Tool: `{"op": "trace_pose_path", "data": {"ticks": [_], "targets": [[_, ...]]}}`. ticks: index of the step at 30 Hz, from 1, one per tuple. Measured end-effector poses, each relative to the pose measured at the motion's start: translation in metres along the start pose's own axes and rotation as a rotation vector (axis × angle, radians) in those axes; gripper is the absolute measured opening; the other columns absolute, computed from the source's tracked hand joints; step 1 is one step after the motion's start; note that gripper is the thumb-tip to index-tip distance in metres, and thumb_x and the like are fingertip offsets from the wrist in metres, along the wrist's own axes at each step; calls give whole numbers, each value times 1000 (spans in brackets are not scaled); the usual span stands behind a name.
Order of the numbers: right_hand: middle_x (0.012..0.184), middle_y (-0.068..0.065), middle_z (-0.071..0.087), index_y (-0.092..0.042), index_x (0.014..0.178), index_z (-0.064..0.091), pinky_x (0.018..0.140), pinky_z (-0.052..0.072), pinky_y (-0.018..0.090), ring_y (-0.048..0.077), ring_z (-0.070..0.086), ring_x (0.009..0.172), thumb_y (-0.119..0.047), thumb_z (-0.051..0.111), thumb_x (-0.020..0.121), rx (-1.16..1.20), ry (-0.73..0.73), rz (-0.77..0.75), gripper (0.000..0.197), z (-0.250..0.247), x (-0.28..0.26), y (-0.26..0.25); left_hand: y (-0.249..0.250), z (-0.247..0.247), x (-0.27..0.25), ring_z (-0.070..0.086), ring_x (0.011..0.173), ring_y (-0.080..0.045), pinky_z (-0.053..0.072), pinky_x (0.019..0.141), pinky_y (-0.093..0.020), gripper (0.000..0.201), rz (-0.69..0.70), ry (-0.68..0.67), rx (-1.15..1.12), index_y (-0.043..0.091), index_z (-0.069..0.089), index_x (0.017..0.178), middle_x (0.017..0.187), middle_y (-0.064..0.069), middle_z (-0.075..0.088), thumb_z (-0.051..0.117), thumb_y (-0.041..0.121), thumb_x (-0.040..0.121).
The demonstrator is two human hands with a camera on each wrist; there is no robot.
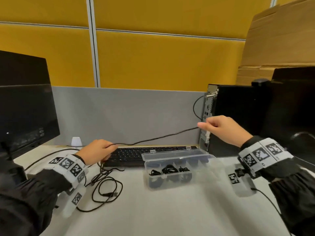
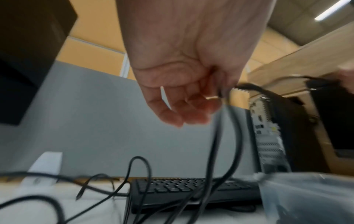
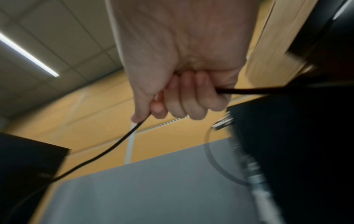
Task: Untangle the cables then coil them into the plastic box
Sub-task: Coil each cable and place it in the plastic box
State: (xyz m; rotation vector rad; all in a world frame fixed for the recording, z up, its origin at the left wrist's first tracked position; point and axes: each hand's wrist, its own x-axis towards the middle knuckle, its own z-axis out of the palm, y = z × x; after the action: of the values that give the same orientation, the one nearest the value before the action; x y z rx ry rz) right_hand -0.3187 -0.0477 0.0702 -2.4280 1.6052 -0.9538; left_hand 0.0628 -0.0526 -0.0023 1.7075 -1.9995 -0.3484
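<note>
Risk as I judge it: my left hand (image 1: 97, 151) and right hand (image 1: 221, 127) both grip one black cable (image 1: 153, 139) stretched between them; pulling further could tighten the tangle (image 1: 104, 183) near the counter's left edge.

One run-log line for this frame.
left hand grips black cable | right hand pinches same cable | plastic box open, coils inside

2 hands (image 1: 98, 150), 1 plastic box (image 1: 175, 166), 1 keyboard (image 1: 144, 155)
</note>
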Motion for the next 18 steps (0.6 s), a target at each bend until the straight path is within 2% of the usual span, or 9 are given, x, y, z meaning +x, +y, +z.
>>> {"op": "trace_pose_path", "data": {"ticks": [2, 4, 6, 8, 10, 12, 14, 16, 18], "targets": [[52, 0, 36, -16, 57, 41, 54, 32, 28, 15, 38, 51, -53, 51, 86, -117, -2, 118, 48, -14, -11, 29, -5, -4, 3, 51, 50, -17, 45, 59, -26, 43, -70, 13, -164, 5, 59, 64, 53, -4, 53, 44, 29, 97], [53, 2, 40, -14, 59, 45, 57, 36, 30, 17, 42, 51, -54, 51, 86, -212, -19, 250, 49, -22, -23, 57, -9, -9, 4, 53, 45, -16, 48, 61, -28, 51, -123, 25, -325, 4, 53, 53, 49, -8, 52, 46, 31, 96], [54, 2, 43, -13, 60, 47, 59, 40, 29, 17, 46, 52, -53, 50, 88, -291, -58, 370, 49, -25, -30, 81, -8, -14, 6, 51, 44, -17, 45, 63, -32, 47, -147, 50, -383, 7, 46, 54, 48, -7, 46, 53, 37, 90], [61, 1, 51, -15, 65, 50, 68, 46, 30, 17, 54, 61, -54, 47, 90, -414, -135, 507, 47, -23, -34, 98, 0, -19, 5, 42, 50, -19, 39, 57, -28, 41, -152, 85, -266, 9, 44, 61, 54, -6, 38, 62, 39, 84], [76, 0, 57, -20, 71, 52, 87, 46, 37, 21, 60, 81, -54, 47, 91, -532, -210, 603, 40, -15, -37, 105, 20, -22, 3, 34, 53, -17, 30, 52, -28, 42, -107, 114, -16, 12, 41, 62, 57, -4, 34, 63, 38, 85], [93, 1, 58, -18, 90, 56, 87, 43, 31, 22, 59, 96, -50, 48, 92, -517, -255, 540, 34, 0, -36, 99, 52, -18, -1, 31, 52, -17, 23, 52, -31, 44, -8, 93, 152, 14, 34, 60, 56, -1, 32, 63, 36, 86], [117, 5, 57, -12, 119, 54, 82, 40, 24, 19, 56, 103, -50, 50, 90, -313, -251, 360, 47, 19, -33, 77, 86, -7, -4, 32, 52, -16, 24, 52, -30, 37, 97, 48, 205, 16, 32, 63, 57, 2, 35, 61, 24, 83], [138, 5, 47, -14, 138, 39, 93, 39, 24, 17, 49, 119, -48, 51, 89, 11, -204, 183, 61, 37, -29, 39, 118, 7, -8, 34, 53, -14, 26, 51, -29, 30, 217, 9, 193, 18, 32, 65, 58, 3, 38, 59, 14, 79], [145, -1, 40, -22, 143, 32, 105, 34, 27, 12, 37, 132, -45, 51, 91, 192, -230, -4, 60, 48, -26, -5, 143, 20, -13, 37, 55, -15, 29, 53, -28, 23, 368, -30, 137, 17, 37, 69, 61, 2, 41, 57, 10, 78]]}}
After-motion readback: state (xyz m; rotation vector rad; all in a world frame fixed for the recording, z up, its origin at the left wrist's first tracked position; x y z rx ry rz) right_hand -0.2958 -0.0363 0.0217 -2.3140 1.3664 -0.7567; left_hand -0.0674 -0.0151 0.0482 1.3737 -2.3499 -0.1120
